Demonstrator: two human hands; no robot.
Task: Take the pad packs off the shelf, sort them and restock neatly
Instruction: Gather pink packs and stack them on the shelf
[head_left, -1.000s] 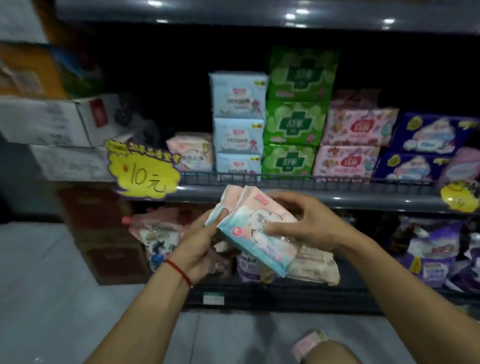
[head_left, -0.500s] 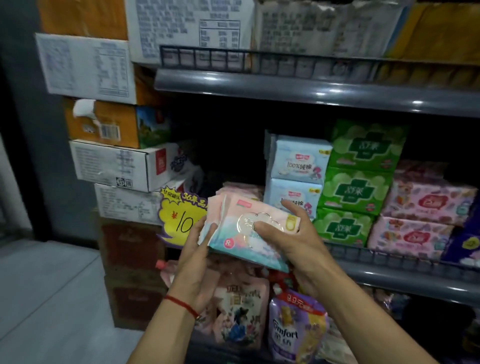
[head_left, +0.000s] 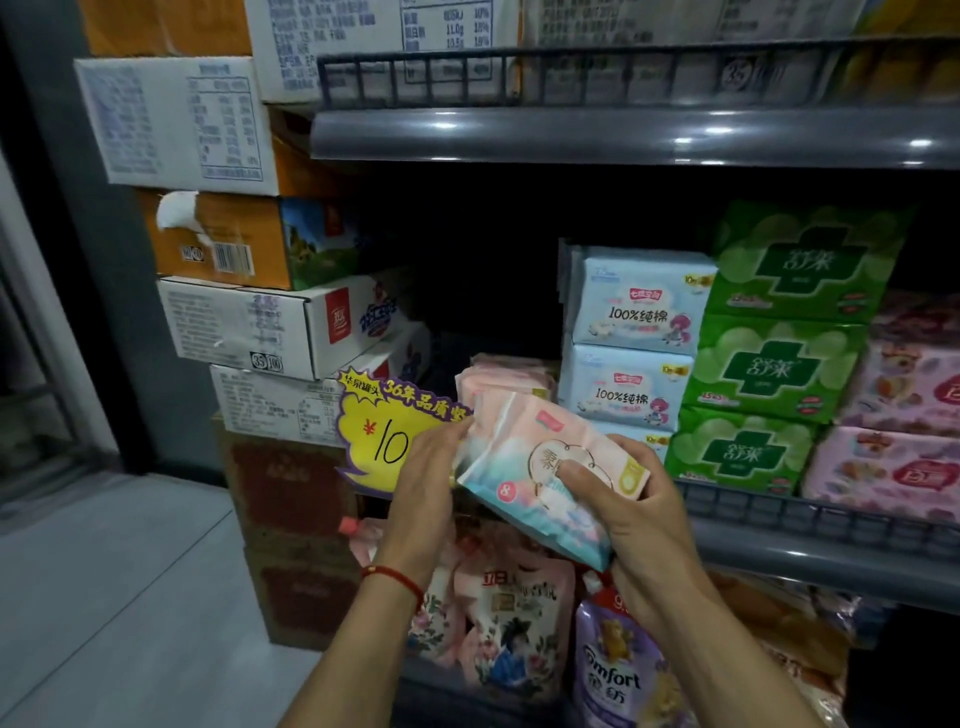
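Over the last 1 second the pink and teal pad packs have risen from below the shelf rail to the level of the pad shelf, and the view has tilted up and swung left, so the dark gap at the shelf's left end now sits straight ahead. That reads as the carry nearly finished and the restock about to begin. The right hand grips the packs from the right, thumb pressed across the printed face and fingers curled under the lower edge. The left hand lies along the left edge with fingers fairly straight, steadying and squaring the bundle; there seem to be 2 packs held together, though the overlap makes the count uncertain. The bundle is tilted, its upper end just in front of a low pile of similar pink packs already on the shelf, beside the stack of 3 pale blue packs. Right of those stand 3 green packs and then pink floral packs. A yellow price tag hangs on the rail partly behind the left hand. The likely next move is to level the bundle and slide it onto the matching pink pile, taking care that the soft wrappers do not catch the rail or nudge the blue stack.
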